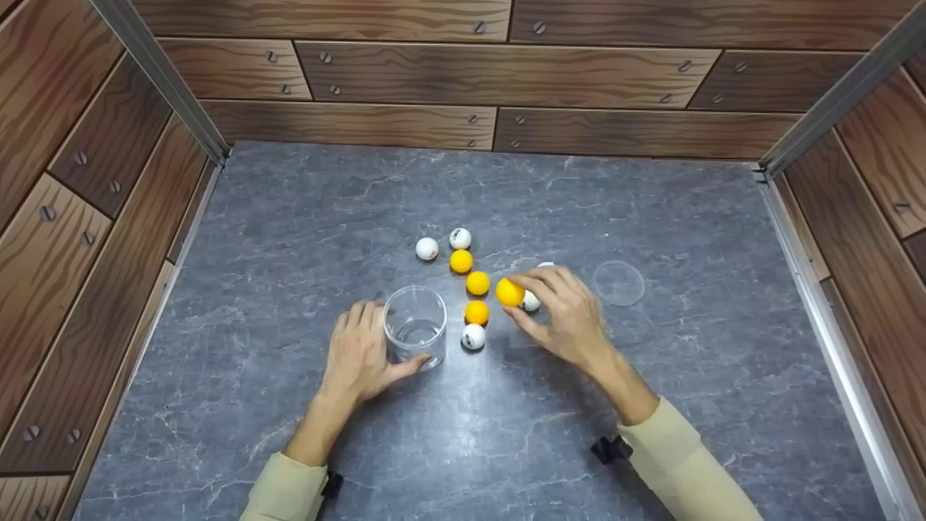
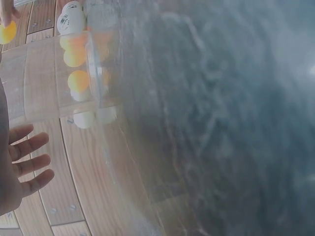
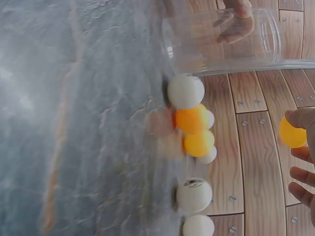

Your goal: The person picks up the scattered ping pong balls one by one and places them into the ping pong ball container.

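Observation:
My left hand (image 1: 356,354) holds a clear plastic jar (image 1: 417,318) upright on the table, thumb at its near side and fingers along its left side. Nothing lies inside the jar. To its right, my right hand (image 1: 568,315) pinches an orange ping-pong ball (image 1: 510,291) between thumb and fingertips, raised above the table in the right wrist view. Between the hands, orange balls (image 1: 477,283) and a white ball (image 1: 473,336) form a loose row. Two more white balls (image 1: 427,249) sit at its far end. Another white ball (image 1: 532,301) is partly hidden behind my right hand.
A clear round lid (image 1: 618,284) lies flat to the right of my right hand. Wood-patterned panels (image 1: 506,72) enclose the grey marbled table (image 1: 325,217) at the back and both sides, with metal rails (image 1: 832,347) along the side edges.

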A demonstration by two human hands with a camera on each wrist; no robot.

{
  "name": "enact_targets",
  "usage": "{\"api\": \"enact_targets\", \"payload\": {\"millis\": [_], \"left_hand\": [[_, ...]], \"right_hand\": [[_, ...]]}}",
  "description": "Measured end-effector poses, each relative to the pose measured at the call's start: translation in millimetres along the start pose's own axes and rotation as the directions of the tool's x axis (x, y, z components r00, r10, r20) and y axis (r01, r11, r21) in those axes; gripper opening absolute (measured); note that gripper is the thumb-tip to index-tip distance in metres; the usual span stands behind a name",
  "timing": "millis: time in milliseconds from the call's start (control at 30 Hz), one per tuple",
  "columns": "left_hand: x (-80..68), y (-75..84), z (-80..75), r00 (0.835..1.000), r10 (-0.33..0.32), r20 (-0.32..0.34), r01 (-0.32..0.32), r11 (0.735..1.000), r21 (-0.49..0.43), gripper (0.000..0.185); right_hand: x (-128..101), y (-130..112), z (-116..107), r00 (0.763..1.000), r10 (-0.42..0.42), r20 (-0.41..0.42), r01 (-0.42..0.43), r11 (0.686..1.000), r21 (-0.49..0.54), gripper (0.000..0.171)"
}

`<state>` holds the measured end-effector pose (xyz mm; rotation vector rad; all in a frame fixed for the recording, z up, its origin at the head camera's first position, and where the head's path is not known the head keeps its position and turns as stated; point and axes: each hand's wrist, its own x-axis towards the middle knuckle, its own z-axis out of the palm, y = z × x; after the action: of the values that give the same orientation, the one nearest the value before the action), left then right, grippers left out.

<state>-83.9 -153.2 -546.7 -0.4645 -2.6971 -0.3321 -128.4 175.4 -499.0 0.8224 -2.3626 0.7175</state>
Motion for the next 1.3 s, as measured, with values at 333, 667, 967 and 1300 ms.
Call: {"api": "enact_targets", "payload": {"millis": [333, 667, 967, 1300], "left_hand": [[0.6, 0.7, 0.5, 1.000, 0.000, -0.006, 0.000, 1.000, -0.014, 0.096], [2.4, 0.3, -0.1, 1.000, -0.002, -0.004, 0.002, 1.000, -0.008, 0.098], [2.1, 0.2, 0.6, 1.000, 0.012, -0.022, -0.012, 1.000, 0.012, 0.100], [0.2, -0.4, 0.5, 1.000, 0.015, -0.025, -0.015, 1.000, -0.001, 0.100]], "right_hand": [[20, -14, 1, 0.998, -0.054, -0.031, 0.054, 0.998, 0.020, 0.043], [37, -24, 4, 0.995, -0.095, -0.038, 0.097, 0.994, 0.045, 0.042], [49, -38, 5, 0.992, -0.117, -0.039, 0.120, 0.990, 0.072, 0.043], [57, -53, 15, 0.985, -0.171, -0.027, 0.173, 0.983, 0.062, 0.044]]}}
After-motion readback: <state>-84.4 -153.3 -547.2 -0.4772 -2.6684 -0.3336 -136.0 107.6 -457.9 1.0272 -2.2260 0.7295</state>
